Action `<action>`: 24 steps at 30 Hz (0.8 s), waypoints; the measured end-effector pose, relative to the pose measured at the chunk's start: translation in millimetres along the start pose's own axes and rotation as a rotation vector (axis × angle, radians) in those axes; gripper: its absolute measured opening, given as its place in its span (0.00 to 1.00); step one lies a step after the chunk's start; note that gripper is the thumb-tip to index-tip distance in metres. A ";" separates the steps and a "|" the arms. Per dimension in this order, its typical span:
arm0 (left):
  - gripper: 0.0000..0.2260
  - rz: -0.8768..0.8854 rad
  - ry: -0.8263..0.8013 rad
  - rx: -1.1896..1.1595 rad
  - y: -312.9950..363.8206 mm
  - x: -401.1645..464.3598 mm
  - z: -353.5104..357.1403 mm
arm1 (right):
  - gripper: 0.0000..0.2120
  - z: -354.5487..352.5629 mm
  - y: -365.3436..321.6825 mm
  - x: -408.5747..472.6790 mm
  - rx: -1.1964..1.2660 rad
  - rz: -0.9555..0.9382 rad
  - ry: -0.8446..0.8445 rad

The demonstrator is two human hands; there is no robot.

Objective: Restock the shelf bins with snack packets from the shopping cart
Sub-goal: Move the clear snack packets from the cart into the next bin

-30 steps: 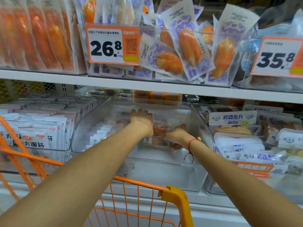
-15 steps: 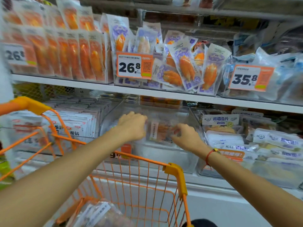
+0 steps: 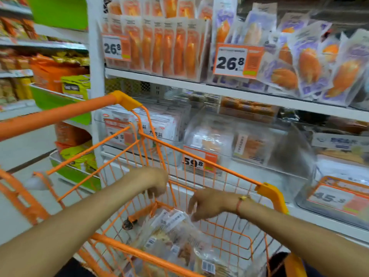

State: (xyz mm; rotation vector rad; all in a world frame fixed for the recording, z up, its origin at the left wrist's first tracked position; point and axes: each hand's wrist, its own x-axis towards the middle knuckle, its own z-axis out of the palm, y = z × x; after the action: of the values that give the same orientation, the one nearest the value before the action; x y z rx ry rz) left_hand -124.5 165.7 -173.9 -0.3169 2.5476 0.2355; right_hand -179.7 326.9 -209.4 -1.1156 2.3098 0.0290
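Both hands are down in the orange cart [image 3: 199, 162], going for more snacks. The right hand [image 3: 209, 202] has loose fingers hanging just above the snack packets [image 3: 175, 236] and holds nothing. The left hand [image 3: 155, 182] is beside it, a bit higher, fingers bent down and also holding nothing. Next job, I think: grab a packet. Far past the hands, the clear bin [image 3: 249, 176] with a few packets waits on the shelf.

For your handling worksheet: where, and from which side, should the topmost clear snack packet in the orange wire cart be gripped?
Probably pinch the clear snack packet by its raised upper edge, coming from above, since the orange wire cart walls it in sideways. The right hand hovers just over that edge, fingers pointing down.
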 end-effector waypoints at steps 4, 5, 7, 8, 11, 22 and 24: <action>0.17 -0.066 -0.217 0.086 4.4 26.2 20.5 | 0.34 29.2 -15.1 54.5 -0.260 0.073 -0.248; 0.18 -0.070 -0.239 0.098 5.8 29.0 27.0 | 0.38 35.0 -15.7 60.5 -0.254 0.059 -0.319; 0.22 -0.097 -0.293 0.156 9.8 28.4 38.7 | 0.43 44.2 -14.0 65.6 -0.227 0.030 -0.378; 0.24 -0.117 -0.359 0.191 13.3 24.5 44.4 | 0.45 48.5 -13.8 65.9 -0.220 0.037 -0.361; 0.21 -0.128 -0.405 0.299 18.5 17.3 53.0 | 0.42 63.6 -14.4 69.4 -0.090 0.084 -0.216; 0.15 -0.087 -0.162 -0.127 -11.8 16.1 3.0 | 0.11 15.8 -16.5 32.0 0.190 0.102 -0.078; 0.16 -0.059 -0.073 -0.346 -16.3 8.8 -5.7 | 0.08 5.9 -12.3 16.1 0.391 0.090 -0.053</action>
State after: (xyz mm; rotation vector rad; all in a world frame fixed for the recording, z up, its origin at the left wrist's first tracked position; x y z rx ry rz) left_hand -130.1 147.2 -175.7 -0.5028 2.4155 0.6557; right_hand -175.8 308.9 -219.7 -0.8027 2.1919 -0.3399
